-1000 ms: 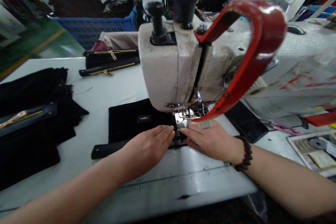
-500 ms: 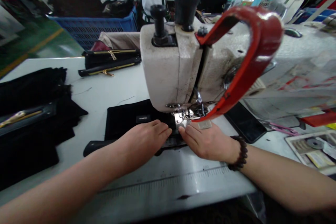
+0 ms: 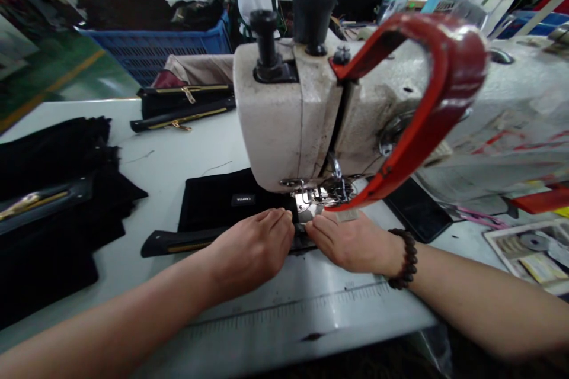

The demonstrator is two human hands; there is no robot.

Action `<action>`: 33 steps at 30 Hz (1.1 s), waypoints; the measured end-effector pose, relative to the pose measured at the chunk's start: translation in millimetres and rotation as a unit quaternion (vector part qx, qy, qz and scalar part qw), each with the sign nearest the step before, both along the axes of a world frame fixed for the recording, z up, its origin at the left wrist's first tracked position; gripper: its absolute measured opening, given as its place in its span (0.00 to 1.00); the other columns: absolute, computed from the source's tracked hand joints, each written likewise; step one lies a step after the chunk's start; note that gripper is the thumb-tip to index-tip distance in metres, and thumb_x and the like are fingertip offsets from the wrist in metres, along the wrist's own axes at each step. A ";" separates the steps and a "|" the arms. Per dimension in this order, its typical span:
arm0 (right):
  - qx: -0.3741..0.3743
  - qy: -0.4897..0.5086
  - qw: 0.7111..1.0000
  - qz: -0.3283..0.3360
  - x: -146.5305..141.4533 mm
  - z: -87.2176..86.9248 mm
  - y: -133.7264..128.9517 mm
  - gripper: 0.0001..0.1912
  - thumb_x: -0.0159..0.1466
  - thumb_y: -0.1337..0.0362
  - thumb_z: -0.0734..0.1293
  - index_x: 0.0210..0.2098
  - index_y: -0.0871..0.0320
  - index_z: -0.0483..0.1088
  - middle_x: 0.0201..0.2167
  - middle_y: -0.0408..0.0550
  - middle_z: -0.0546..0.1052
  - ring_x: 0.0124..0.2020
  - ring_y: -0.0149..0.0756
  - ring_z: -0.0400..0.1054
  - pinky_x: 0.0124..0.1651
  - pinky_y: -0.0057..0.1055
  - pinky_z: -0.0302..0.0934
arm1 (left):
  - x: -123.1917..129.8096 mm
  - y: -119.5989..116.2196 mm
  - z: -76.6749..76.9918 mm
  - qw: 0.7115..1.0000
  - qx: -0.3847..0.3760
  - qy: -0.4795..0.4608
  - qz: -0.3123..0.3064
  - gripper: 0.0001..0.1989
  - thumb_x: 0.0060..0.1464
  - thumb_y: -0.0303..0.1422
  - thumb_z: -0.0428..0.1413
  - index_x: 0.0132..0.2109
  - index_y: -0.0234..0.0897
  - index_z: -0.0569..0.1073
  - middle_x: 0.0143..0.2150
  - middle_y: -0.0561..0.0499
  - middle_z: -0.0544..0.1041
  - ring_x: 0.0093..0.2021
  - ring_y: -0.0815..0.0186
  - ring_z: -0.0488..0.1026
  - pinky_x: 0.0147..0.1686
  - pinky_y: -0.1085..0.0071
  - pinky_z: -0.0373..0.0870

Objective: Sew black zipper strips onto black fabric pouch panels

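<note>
Green floor (image 3: 56, 50), glossy, yellow line (image 3: 71, 76) at left. Blue crate (image 3: 155, 50) heaped with dark material (image 3: 127, 7) beyond the white table (image 3: 208, 145). Light reflects off floor and table.

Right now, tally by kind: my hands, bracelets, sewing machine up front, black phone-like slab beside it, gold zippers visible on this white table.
Left hand and right hand: 2
Beaded bracelet: 1
Sewing machine: 1
Black slab: 1
Gold zippers: 4
Total: 9

One head-worn camera looks forward and down over the near edge of the counter (image 3: 208, 148), close on the fingers (image 3: 280, 228) and machine (image 3: 275, 124), with the floor (image 3: 113, 80) and a crate (image 3: 151, 50) farther off at upper left.
</note>
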State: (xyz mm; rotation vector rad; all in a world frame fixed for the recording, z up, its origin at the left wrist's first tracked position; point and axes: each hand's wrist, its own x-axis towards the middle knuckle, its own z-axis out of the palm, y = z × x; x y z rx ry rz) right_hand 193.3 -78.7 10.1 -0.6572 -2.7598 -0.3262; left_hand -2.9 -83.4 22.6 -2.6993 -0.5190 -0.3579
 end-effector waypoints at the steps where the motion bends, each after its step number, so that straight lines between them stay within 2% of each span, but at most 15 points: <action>1: -0.001 -0.004 1.000 -0.001 0.1 0.3 -0.1 0.17 0.64 0.74 0.50 0.24 0.61 0.64 0.21 0.45 0.66 0.25 0.32 0.55 0.28 0.31 0.45 | 0.5 0.7 0.8 1.000 -0.002 0.006 -0.001 0.16 0.52 0.16 0.41 0.37 0.22 0.72 0.36 0.38 0.76 0.37 0.61 0.73 0.37 0.68 0.71; 10: -0.017 -0.006 1.000 -0.017 0.5 4.8 -2.2 0.19 0.64 0.76 0.48 0.25 0.61 0.64 0.22 0.47 0.67 0.24 0.32 0.54 0.29 0.30 0.47 | 3.3 0.5 2.1 0.998 -0.045 0.037 0.034 0.15 0.51 0.17 0.41 0.37 0.25 0.71 0.37 0.39 0.76 0.38 0.60 0.73 0.40 0.66 0.69; 16: -0.047 -0.041 0.998 -0.032 -0.7 4.9 -3.5 0.17 0.63 0.76 0.49 0.28 0.62 0.65 0.22 0.48 0.67 0.25 0.31 0.56 0.28 0.29 0.48 | 2.9 1.0 1.3 0.996 -0.061 0.046 0.050 0.14 0.53 0.18 0.41 0.39 0.25 0.70 0.39 0.39 0.75 0.40 0.61 0.73 0.42 0.66 0.68; 21: -0.082 -0.064 0.993 -0.052 -2.2 3.0 -0.5 0.13 0.63 0.74 0.51 0.30 0.63 0.64 0.24 0.49 0.68 0.27 0.32 0.59 0.29 0.29 0.51 | 2.9 5.6 -1.5 0.998 -0.043 0.034 0.041 0.13 0.51 0.17 0.41 0.37 0.24 0.70 0.38 0.38 0.75 0.39 0.61 0.73 0.41 0.66 0.69; 25: -0.098 -0.094 0.986 -0.096 -4.9 2.7 0.3 0.13 0.61 0.77 0.51 0.31 0.63 0.64 0.26 0.51 0.70 0.27 0.32 0.61 0.30 0.30 0.52 | 1.7 12.6 -4.8 0.999 -0.016 -0.008 0.032 0.14 0.52 0.17 0.41 0.37 0.22 0.71 0.37 0.36 0.76 0.39 0.59 0.74 0.41 0.66 0.71; 29: -0.072 -0.107 0.983 -0.127 -6.0 2.7 -0.8 0.13 0.61 0.78 0.52 0.32 0.64 0.65 0.27 0.52 0.72 0.28 0.33 0.62 0.29 0.30 0.53 | -2.4 16.8 -7.2 0.998 -0.031 -0.051 0.024 0.15 0.54 0.18 0.40 0.37 0.23 0.71 0.36 0.38 0.76 0.38 0.59 0.74 0.40 0.65 0.72; 33: -0.025 -0.067 0.990 -0.119 -3.3 0.4 0.5 0.10 0.63 0.72 0.55 0.33 0.62 0.66 0.28 0.51 0.73 0.27 0.34 0.63 0.28 0.30 0.53 | -5.8 15.5 -6.6 0.998 -0.031 -0.058 0.013 0.16 0.55 0.18 0.39 0.38 0.22 0.71 0.35 0.38 0.77 0.37 0.59 0.75 0.38 0.65 0.73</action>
